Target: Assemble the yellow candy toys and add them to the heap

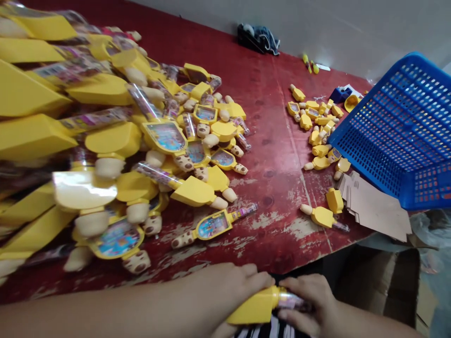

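At the near table edge, my left hand (225,288) is wrapped round the yellow body of a plastic toy (256,306). My right hand (313,298) grips the clear, printed tube (291,301) joined to the toy's end. The toy's other end is hidden under my left hand. Just beyond my hands lies a similar yellow toy (213,225) with a spotted animal head, a picture window and a clear tube. A large heap of such toys (193,188) covers the left side of the red table (262,178).
A blue perforated basket (394,136) stands tilted at the right, beside stacked cardboard sheets (375,202). More yellow pieces (320,122) lie scattered left of it. A dark cloth bundle (259,38) rests by the wall. Below the table's right edge is a cardboard box (380,281).
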The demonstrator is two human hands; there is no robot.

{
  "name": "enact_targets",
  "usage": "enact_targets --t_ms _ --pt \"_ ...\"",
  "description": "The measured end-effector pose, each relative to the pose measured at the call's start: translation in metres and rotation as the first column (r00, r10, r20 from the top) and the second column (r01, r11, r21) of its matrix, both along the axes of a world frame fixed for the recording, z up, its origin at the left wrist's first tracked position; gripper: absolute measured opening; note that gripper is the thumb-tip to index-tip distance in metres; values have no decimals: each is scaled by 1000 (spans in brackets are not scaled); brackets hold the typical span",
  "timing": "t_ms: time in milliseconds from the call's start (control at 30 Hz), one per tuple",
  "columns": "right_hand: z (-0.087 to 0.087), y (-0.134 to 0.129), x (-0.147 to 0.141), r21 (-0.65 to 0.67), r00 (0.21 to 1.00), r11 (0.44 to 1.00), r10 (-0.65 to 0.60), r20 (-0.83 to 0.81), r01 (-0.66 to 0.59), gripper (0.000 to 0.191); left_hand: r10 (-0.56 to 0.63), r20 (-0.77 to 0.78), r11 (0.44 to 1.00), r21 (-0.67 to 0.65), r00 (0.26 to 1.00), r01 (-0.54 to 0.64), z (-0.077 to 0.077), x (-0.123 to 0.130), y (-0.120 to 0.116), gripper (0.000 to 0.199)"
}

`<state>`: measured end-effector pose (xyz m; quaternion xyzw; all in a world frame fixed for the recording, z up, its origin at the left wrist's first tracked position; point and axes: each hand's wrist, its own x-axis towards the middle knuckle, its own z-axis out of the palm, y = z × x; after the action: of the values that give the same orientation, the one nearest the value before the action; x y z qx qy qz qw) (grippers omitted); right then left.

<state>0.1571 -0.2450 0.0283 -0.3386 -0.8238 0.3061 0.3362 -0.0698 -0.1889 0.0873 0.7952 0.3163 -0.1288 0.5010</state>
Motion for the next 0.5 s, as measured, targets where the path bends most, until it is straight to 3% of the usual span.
enact_targets --t_ms 100,200,267,333,367,400,433,467,500 --pt "-3 0 0 -295 997 955 16 -80 -39 29 -70 -112 997 23 991 73 -1 5 0 56" --pt "-5 3 -1 -620 995 783 -2 -97 -58 28 -112 -178 986 106 978 132 -6 10 -4 57" --pt "-10 6 -3 -827 989 560 -97 -115 -42 32 -104 -203 966 211 974 148 -11 13 -8 59" --pt "-17 11 -5 -977 975 193 -186 -121 -85 39 -73 -175 943 308 982 125 -15 17 -9 53" --pt "-20 15 -6 -993 970 5 -213 -119 -121 42 -58 -149 929 355 987 108 -16 19 -7 50" --pt "-23 19 -5 -978 967 -139 -227 -118 -152 44 -51 -124 915 392 991 96 -17 20 -2 48" --pt "-23 25 -4 -962 968 -216 -223 -117 -166 45 -51 -116 903 419 992 95 -17 20 4 49" --pt "-22 30 -2 -970 972 -193 -208 -105 -146 46 -61 -111 898 427 992 103 -17 19 11 51" --pt "-20 37 1 -995 980 -56 -185 -71 -83 45 -63 -89 911 402 994 94 -17 18 19 52"
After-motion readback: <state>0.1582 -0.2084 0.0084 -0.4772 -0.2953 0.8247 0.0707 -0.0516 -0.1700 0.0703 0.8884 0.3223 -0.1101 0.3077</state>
